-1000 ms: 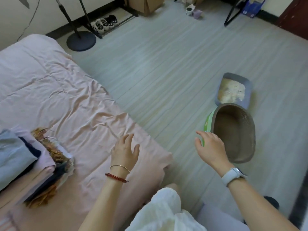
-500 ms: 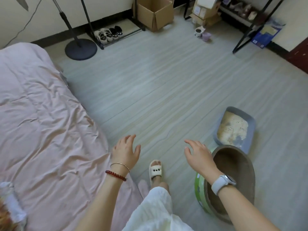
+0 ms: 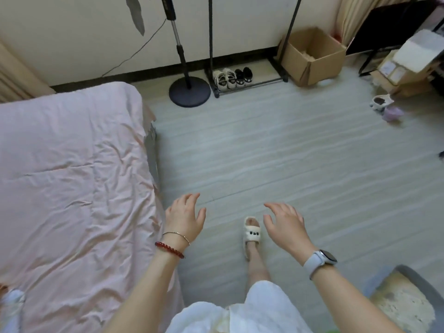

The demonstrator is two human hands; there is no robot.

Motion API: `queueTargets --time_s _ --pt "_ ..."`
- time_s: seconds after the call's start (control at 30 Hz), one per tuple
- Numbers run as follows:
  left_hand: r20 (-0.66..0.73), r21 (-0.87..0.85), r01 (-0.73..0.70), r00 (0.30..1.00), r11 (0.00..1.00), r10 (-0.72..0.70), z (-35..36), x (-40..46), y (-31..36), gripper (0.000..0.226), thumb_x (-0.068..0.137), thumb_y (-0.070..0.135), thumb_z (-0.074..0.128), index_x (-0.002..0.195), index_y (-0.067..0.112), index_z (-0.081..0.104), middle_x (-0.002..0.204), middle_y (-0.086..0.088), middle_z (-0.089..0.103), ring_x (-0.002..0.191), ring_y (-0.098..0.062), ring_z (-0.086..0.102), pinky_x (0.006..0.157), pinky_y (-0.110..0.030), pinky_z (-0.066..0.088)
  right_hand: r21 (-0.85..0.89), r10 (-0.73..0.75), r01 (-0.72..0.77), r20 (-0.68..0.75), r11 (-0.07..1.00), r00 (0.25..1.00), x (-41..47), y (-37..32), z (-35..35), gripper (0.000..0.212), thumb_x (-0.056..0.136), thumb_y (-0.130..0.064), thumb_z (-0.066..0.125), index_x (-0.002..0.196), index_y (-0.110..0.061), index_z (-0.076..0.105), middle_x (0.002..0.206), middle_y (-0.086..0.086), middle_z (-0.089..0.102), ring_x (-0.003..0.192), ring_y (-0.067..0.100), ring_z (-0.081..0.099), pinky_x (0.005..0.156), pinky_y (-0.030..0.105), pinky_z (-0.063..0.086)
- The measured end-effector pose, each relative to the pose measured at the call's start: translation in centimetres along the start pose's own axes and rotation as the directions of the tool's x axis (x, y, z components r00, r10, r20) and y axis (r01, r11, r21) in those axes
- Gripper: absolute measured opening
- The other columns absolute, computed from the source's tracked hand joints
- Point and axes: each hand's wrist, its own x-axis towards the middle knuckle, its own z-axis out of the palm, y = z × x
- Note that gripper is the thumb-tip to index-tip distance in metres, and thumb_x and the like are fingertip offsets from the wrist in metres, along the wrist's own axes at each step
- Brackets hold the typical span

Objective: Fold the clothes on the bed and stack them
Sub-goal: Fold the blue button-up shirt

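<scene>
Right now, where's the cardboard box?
Head view, upper right: the open cardboard box sits on the floor against the wall, at the right end of the shoe rack, with a stack of smaller boxes to its right.

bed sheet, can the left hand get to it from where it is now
Probably yes: the left hand hangs open just off the edge of the pink bed sheet, with nothing between them.

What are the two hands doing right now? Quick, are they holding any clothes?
Left hand: open, fingers spread, holding nothing.
Right hand: open, fingers spread, holding nothing.
</scene>
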Motion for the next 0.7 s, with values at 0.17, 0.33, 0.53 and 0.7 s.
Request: queueTargets --time_s 0.17,0.33,0.53,0.7 --pt "-0.068 -0.059 0.129 0.989 0.990 -0.133 -1.9 11.6 1.2 0.045 0.092 0.029 0.050 0.134 0.014 0.045 0.136 -0.004 0.047 0.125 -0.021 0.043 0.102 -0.034 0.034 -0.011 -0.112 0.113 0.049 0.994 0.992 14.7 -1.7 -3.7 0.038 0.094 -0.027 0.044 0.133 -0.022 0.047 0.137 -0.003 0.048 0.130 0.018 0.036 0.106 0.032 0.024" --pt "-0.161 -0.102 0.263 0.947 0.960 -0.276 -6.8 21.9 1.7 0.045 0.092 0.030 0.049 0.135 0.017 0.043 0.136 0.000 0.046 0.127 -0.019 0.041 0.099 -0.034 0.035 -0.086 -0.288 0.294 0.075 0.952 0.955 28.3 -7.0 -7.5 0.038 0.094 -0.029 0.044 0.131 -0.024 0.049 0.133 -0.002 0.051 0.127 0.019 0.039 0.104 0.031 0.024" --pt "-0.222 -0.147 0.435 0.861 0.888 -0.458 -11.4 30.3 -2.1 0.046 0.092 0.028 0.050 0.135 0.016 0.044 0.134 -0.002 0.048 0.124 -0.021 0.043 0.099 -0.035 0.035 -0.119 -0.486 0.515 0.207 0.849 0.849 41.0 -16.9 -8.8 0.039 0.095 -0.029 0.041 0.133 -0.023 0.046 0.135 -0.003 0.048 0.129 0.017 0.036 0.108 0.033 0.022" --pt "-0.214 -0.227 0.572 0.761 0.788 -0.613 -13.6 37.6 -8.0 0.044 0.091 0.028 0.051 0.134 0.016 0.046 0.132 -0.007 0.050 0.119 -0.026 0.046 0.098 -0.036 0.035 -0.093 -0.570 0.613 0.281 0.785 0.772 50.7 -25.5 -7.4 0.039 0.096 -0.030 0.040 0.134 -0.022 0.045 0.135 -0.003 0.047 0.129 0.017 0.036 0.107 0.035 0.023"
